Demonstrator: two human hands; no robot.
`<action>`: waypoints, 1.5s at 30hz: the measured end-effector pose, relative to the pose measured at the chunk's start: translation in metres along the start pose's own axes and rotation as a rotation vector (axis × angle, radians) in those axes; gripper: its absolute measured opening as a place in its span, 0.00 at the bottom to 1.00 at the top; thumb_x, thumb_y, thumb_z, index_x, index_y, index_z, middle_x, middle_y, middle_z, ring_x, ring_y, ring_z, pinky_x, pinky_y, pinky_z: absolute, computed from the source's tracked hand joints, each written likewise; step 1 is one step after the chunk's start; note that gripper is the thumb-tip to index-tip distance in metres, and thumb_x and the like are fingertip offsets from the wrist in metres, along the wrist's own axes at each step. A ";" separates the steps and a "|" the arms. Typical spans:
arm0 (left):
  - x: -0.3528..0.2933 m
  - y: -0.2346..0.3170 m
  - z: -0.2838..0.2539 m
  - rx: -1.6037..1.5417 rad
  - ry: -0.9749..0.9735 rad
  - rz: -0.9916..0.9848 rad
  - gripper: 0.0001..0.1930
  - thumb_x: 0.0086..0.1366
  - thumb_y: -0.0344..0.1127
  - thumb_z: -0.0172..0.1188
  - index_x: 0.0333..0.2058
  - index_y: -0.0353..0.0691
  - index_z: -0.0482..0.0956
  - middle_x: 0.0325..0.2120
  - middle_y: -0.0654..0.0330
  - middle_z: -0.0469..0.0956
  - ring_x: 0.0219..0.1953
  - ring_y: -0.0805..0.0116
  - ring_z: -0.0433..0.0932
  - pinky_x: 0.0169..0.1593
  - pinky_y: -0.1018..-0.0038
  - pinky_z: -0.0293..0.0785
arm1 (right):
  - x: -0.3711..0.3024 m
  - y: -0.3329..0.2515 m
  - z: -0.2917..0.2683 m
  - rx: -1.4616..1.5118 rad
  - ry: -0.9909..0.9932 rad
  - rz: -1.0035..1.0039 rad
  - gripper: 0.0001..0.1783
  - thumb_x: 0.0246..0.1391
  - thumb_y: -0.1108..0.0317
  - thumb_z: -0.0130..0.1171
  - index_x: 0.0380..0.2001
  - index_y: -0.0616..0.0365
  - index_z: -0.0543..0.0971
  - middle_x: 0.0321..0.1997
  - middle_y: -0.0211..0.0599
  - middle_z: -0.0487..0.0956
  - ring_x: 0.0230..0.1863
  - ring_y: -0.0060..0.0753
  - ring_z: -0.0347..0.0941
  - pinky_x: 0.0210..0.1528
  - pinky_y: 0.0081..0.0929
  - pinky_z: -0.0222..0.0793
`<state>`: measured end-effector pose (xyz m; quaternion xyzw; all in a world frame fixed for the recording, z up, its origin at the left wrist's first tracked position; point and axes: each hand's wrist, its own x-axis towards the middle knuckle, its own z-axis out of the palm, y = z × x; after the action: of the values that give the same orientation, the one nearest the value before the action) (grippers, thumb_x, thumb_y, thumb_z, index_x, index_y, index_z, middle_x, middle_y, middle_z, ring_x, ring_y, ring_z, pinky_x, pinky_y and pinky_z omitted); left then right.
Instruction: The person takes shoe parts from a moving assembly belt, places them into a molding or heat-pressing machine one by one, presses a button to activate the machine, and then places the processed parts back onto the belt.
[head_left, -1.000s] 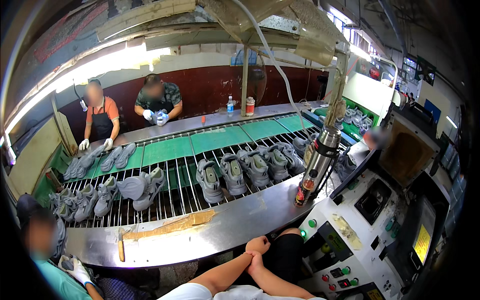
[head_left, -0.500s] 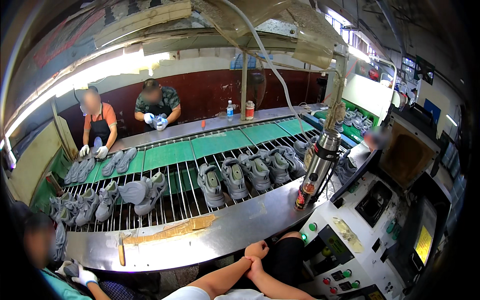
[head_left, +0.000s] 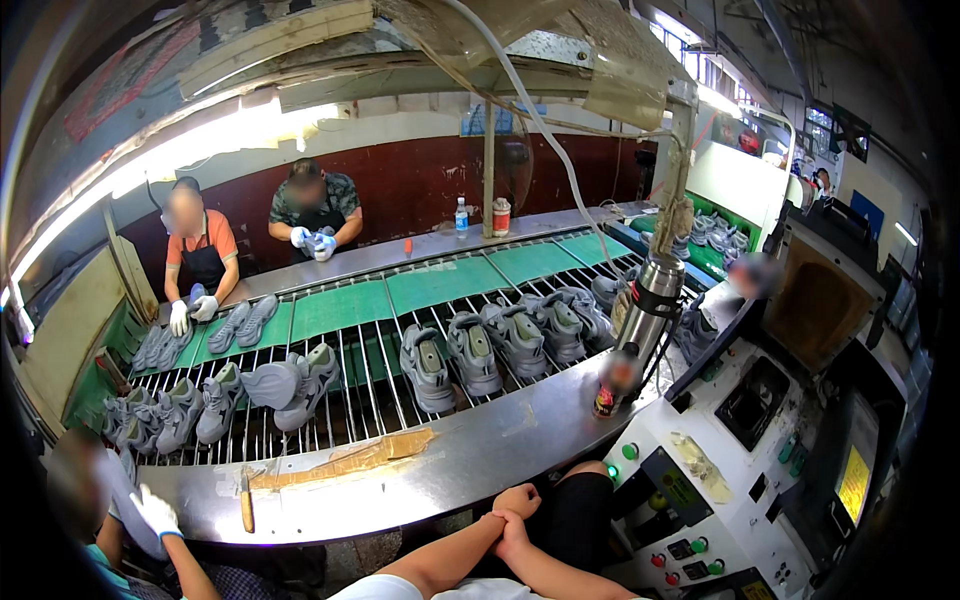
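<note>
My left hand (head_left: 518, 497) and my right hand (head_left: 511, 536) rest together in front of me, just below the steel ledge (head_left: 480, 450) of a conveyor. The left is a closed fist. The right is closed against the left wrist. Neither holds an object. Nearest on the belt of metal rods (head_left: 370, 380) stand several grey sports shoes (head_left: 430, 365) in a row, beyond the ledge and out of touch.
A brown cardboard strip (head_left: 350, 460) and a wooden-handled tool (head_left: 246, 500) lie on the ledge. A small bottle (head_left: 605, 395) and a metal cylinder (head_left: 650, 300) stand at its right end. A button panel (head_left: 690, 500) is at my right. Two people (head_left: 310, 215) work across the belt; a gloved hand (head_left: 155, 510) is lower left.
My hands stay clasped in place. The person at lower left has shifted the gloved hand. The far-left worker has bent over the shoes on the belt.
</note>
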<state>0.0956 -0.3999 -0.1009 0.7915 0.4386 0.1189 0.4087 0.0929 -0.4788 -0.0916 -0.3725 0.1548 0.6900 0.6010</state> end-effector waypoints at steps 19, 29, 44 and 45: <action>-0.009 0.010 -0.001 -0.065 0.223 -0.160 0.12 0.52 0.44 0.55 0.30 0.47 0.81 0.27 0.54 0.81 0.34 0.51 0.80 0.39 0.61 0.75 | 0.000 0.002 -0.001 -0.169 0.048 -0.056 0.15 0.39 0.67 0.58 0.34 0.60 0.74 0.36 0.42 0.75 0.41 0.45 0.72 0.49 0.41 0.69; -0.012 0.009 0.002 -0.118 0.291 -0.166 0.11 0.54 0.45 0.54 0.30 0.48 0.80 0.27 0.56 0.81 0.34 0.51 0.79 0.38 0.61 0.74 | 0.010 0.006 -0.012 -0.185 0.071 -0.128 0.15 0.40 0.68 0.58 0.33 0.63 0.75 0.37 0.44 0.76 0.40 0.45 0.74 0.47 0.39 0.71; -0.019 0.015 0.000 -0.371 0.817 -0.022 0.09 0.51 0.34 0.58 0.26 0.39 0.66 0.16 0.55 0.67 0.19 0.57 0.67 0.28 0.64 0.67 | -0.009 0.005 -0.006 -0.237 -0.053 -0.114 0.19 0.42 0.66 0.60 0.39 0.61 0.74 0.33 0.38 0.76 0.39 0.39 0.73 0.47 0.34 0.70; -0.019 0.016 -0.008 -0.365 0.881 -0.028 0.10 0.50 0.34 0.58 0.25 0.39 0.65 0.15 0.56 0.66 0.18 0.57 0.66 0.27 0.63 0.66 | -0.015 0.005 -0.001 -0.308 -0.134 -0.157 0.20 0.43 0.65 0.60 0.41 0.60 0.74 0.34 0.37 0.76 0.40 0.38 0.73 0.47 0.34 0.70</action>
<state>0.0902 -0.4154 -0.0805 0.5751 0.5526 0.5127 0.3179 0.0887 -0.4911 -0.0834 -0.4241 -0.0224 0.6799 0.5978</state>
